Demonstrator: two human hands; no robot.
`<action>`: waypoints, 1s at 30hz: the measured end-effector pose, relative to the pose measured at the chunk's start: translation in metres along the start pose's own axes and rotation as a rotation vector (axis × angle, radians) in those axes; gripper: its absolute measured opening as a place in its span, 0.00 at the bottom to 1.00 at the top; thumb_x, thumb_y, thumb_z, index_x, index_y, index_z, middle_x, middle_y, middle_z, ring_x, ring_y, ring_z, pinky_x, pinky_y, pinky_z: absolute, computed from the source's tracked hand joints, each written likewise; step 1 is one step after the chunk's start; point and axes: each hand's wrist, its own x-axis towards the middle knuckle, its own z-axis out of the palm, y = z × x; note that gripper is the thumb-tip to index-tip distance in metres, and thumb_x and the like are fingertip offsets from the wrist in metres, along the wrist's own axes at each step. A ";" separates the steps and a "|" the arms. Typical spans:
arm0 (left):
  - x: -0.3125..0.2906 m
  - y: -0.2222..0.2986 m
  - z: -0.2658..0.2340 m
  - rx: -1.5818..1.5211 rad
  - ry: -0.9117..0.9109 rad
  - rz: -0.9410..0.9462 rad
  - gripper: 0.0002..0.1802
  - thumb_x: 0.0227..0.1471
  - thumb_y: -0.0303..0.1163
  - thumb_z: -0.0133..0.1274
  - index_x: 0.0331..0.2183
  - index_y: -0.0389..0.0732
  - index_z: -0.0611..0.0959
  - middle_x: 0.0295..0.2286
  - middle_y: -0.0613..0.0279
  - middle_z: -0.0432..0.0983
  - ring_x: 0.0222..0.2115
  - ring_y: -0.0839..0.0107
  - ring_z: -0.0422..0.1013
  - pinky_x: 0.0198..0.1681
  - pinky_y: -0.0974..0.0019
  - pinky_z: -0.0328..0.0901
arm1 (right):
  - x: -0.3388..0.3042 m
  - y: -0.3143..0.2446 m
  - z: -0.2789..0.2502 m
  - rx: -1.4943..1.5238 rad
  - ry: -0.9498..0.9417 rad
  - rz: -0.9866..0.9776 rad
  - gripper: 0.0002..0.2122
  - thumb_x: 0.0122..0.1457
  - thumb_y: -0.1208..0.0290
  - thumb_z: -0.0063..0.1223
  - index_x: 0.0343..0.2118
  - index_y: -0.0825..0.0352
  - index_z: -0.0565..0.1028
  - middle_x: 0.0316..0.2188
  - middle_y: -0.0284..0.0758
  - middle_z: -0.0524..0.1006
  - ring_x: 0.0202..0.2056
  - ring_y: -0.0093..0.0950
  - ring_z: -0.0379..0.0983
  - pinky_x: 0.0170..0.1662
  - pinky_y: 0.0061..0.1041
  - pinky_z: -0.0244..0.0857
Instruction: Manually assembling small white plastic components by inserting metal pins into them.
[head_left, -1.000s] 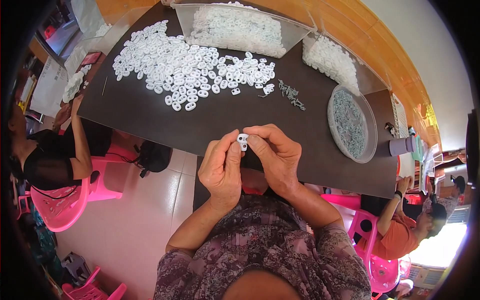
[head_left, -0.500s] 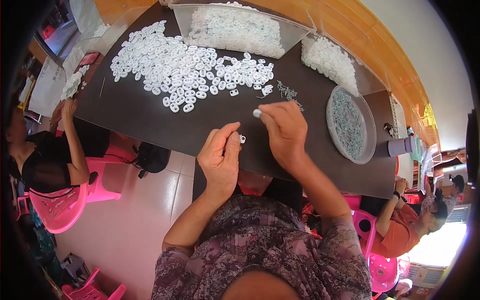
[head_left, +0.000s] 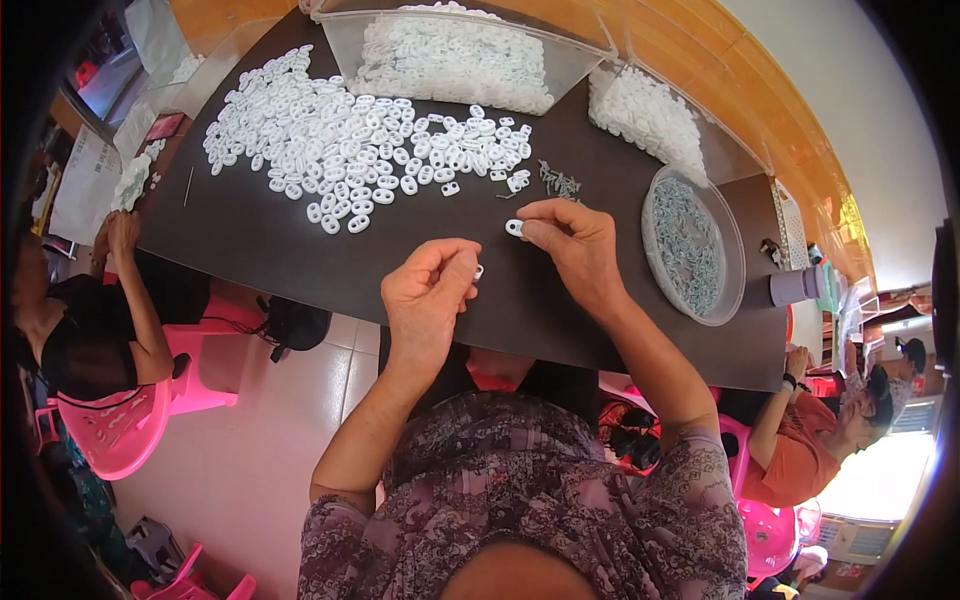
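My left hand (head_left: 430, 290) is closed in a pinch on a small white plastic piece (head_left: 479, 271), mostly covered by the fingers. To its right, my right hand (head_left: 575, 250) holds a white oval two-hole plastic piece (head_left: 514, 228) between thumb and forefinger, over the dark table (head_left: 420, 235). The hands are apart. Beyond them spreads a large pile of similar white oval pieces (head_left: 330, 140). A little heap of grey screws (head_left: 560, 183) lies just past my right hand. More screws fill a round clear tub (head_left: 742, 270) on the right.
Two clear bins of white pieces, one large (head_left: 350, 65) and one smaller (head_left: 690, 165), line the far edge. A grey-purple cup (head_left: 790, 288) stands at the right end. One person (head_left: 100, 330) sits at left, another (head_left: 800, 440) at right. A thin metal rod (head_left: 189, 187) lies at left.
My right hand's oval piece has turned so that a hole faces up. My left hand has shifted slightly left, its piece more hidden by the fingers. The whole view has shifted a little.
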 end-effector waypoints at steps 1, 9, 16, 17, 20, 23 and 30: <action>0.002 0.001 0.000 -0.031 -0.020 -0.028 0.08 0.52 0.28 0.52 0.32 0.32 0.79 0.22 0.66 0.72 0.19 0.82 0.65 0.21 0.80 0.59 | 0.001 0.000 -0.002 0.106 -0.021 0.054 0.06 0.51 0.77 0.54 0.31 0.71 0.77 0.23 0.30 0.76 0.23 0.15 0.67 0.27 0.15 0.61; 0.013 -0.003 0.004 0.074 -0.052 0.020 0.09 0.51 0.28 0.53 0.34 0.33 0.80 0.22 0.69 0.71 0.19 0.84 0.64 0.20 0.80 0.59 | 0.002 -0.009 -0.007 0.281 -0.065 0.253 0.07 0.50 0.74 0.56 0.32 0.69 0.78 0.23 0.31 0.77 0.23 0.14 0.68 0.25 0.12 0.57; 0.028 -0.006 0.006 0.369 -0.154 0.171 0.12 0.50 0.28 0.54 0.39 0.37 0.80 0.21 0.71 0.71 0.20 0.86 0.62 0.22 0.80 0.59 | 0.005 -0.012 -0.013 0.332 -0.099 0.323 0.07 0.49 0.74 0.56 0.31 0.70 0.77 0.23 0.33 0.77 0.22 0.16 0.68 0.24 0.13 0.57; 0.029 -0.007 0.006 0.370 -0.157 0.172 0.12 0.50 0.28 0.54 0.39 0.37 0.80 0.21 0.71 0.71 0.20 0.86 0.62 0.22 0.80 0.59 | 0.005 -0.012 -0.014 0.333 -0.096 0.323 0.07 0.49 0.74 0.56 0.31 0.70 0.77 0.23 0.33 0.77 0.22 0.16 0.68 0.24 0.13 0.57; 0.030 -0.006 0.007 0.408 -0.177 0.178 0.12 0.49 0.27 0.54 0.39 0.37 0.80 0.20 0.71 0.71 0.19 0.85 0.62 0.22 0.80 0.59 | 0.006 -0.013 -0.014 0.382 -0.121 0.348 0.07 0.49 0.75 0.56 0.31 0.70 0.77 0.22 0.34 0.77 0.22 0.16 0.68 0.24 0.13 0.57; 0.029 -0.001 0.008 0.453 -0.164 0.124 0.12 0.47 0.24 0.53 0.38 0.36 0.79 0.26 0.60 0.76 0.24 0.76 0.70 0.28 0.73 0.64 | 0.004 -0.014 -0.011 0.337 -0.117 0.331 0.06 0.49 0.77 0.55 0.30 0.71 0.76 0.23 0.35 0.77 0.22 0.16 0.67 0.25 0.14 0.58; 0.042 -0.008 -0.001 0.510 -0.157 0.219 0.07 0.49 0.28 0.53 0.29 0.34 0.80 0.21 0.65 0.72 0.20 0.79 0.66 0.24 0.75 0.61 | 0.006 0.003 -0.008 -0.555 0.062 -0.537 0.06 0.45 0.82 0.54 0.28 0.68 0.76 0.23 0.34 0.73 0.27 0.29 0.68 0.29 0.24 0.62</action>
